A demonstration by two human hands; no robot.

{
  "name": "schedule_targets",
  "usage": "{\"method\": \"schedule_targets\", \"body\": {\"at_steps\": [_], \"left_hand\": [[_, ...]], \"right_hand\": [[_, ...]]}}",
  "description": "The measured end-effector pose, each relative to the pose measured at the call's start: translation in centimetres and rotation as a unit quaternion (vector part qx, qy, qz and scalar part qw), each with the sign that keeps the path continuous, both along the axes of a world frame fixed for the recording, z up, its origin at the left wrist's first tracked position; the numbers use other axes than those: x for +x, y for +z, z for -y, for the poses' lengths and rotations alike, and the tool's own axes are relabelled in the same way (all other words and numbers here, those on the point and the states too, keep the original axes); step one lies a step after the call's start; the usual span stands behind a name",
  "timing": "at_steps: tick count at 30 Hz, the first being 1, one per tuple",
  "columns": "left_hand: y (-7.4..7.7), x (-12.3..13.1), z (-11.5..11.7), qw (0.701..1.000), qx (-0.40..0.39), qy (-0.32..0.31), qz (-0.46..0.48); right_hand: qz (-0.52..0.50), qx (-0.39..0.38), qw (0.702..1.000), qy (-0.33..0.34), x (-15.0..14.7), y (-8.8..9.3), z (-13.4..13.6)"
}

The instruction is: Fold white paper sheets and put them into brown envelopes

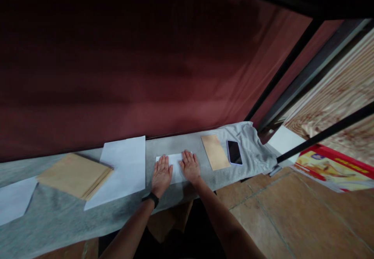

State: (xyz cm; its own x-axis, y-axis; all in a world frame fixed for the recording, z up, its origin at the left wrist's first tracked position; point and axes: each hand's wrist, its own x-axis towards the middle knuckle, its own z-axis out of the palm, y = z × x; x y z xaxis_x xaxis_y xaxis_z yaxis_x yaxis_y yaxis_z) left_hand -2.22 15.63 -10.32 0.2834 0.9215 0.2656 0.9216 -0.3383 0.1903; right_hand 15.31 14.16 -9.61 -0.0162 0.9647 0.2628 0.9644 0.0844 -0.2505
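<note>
A small white sheet of paper (176, 168) lies on the grey cloth-covered surface in front of me; whether it is folded I cannot tell. My left hand (162, 175) rests flat on its left part, fingers stretched out, a dark band on the wrist. On its right part lies my right hand (190, 166), also flat with the fingers extended. Both palms cover portions of the paper. To the right is a single brown envelope (215, 152). Left of my hands, larger white paper (125, 165) sits partly under a stack of brown envelopes (73, 173).
A phone (234, 152) lies right of the single envelope. More white paper (16, 198) is at the far left. The grey cloth (58, 220) covers a long narrow surface against a dark red panel (175, 76). A red and yellow printed box (336, 168) stands on the tiled floor.
</note>
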Motion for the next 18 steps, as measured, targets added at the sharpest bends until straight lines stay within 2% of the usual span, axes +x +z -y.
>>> {"method": "schedule_targets", "body": {"at_steps": [4, 12, 15, 17, 18], "left_hand": [[-0.2, -0.7, 0.5, 0.999, -0.003, 0.038, 0.039], [-0.1, -2.4, 1.4, 0.997, -0.009, 0.055, 0.058], [0.4, -2.4, 2.2, 0.997, -0.002, 0.049, 0.064], [0.7, -1.8, 3.4, 0.998, 0.009, 0.021, 0.063], [0.7, -1.4, 4.1, 0.998, 0.010, -0.002, 0.058]], "right_hand": [[0.008, -0.009, 1.000, -0.028, 1.1, -0.2, 0.6], [0.010, -0.018, 0.999, -0.045, 3.8, 0.9, 1.9], [-0.018, 0.004, 0.997, -0.079, 3.1, 1.1, 3.0], [-0.032, 0.010, 0.997, -0.064, 1.5, 1.0, 4.3], [-0.034, 0.006, 0.999, -0.035, 0.5, 0.8, 5.0]]}}
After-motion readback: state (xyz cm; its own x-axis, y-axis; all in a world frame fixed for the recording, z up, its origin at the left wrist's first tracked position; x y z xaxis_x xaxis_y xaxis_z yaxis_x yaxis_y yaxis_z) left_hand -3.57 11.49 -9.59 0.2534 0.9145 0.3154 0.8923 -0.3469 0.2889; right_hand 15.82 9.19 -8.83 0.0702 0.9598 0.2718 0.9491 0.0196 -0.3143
